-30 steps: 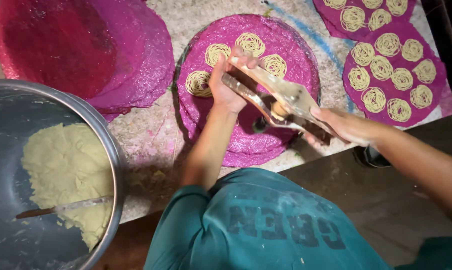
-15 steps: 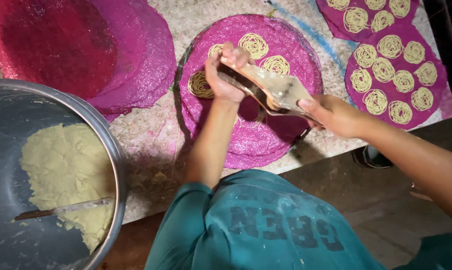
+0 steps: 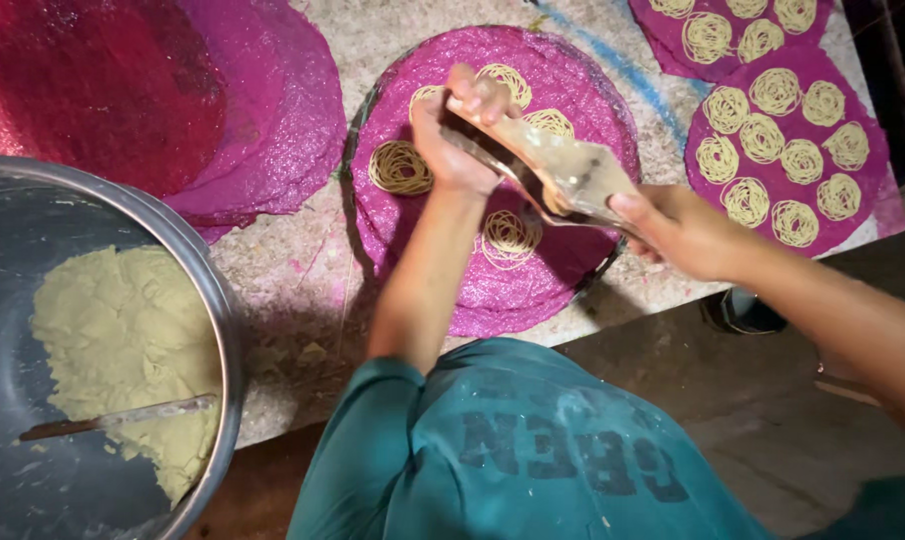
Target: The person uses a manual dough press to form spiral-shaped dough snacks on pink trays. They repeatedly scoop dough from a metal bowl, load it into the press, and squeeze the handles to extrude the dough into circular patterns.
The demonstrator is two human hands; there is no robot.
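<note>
So, both my hands are clamped on the noodle press over the middle pink mat.

My left hand grips one handle end and my right hand the other, with noodle coils under it. Dough bowl sits off to my left.

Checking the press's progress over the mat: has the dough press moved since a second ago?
Yes. The dough press has shifted toward the near edge of the round pink mat, now over a fresh noodle coil.
</note>
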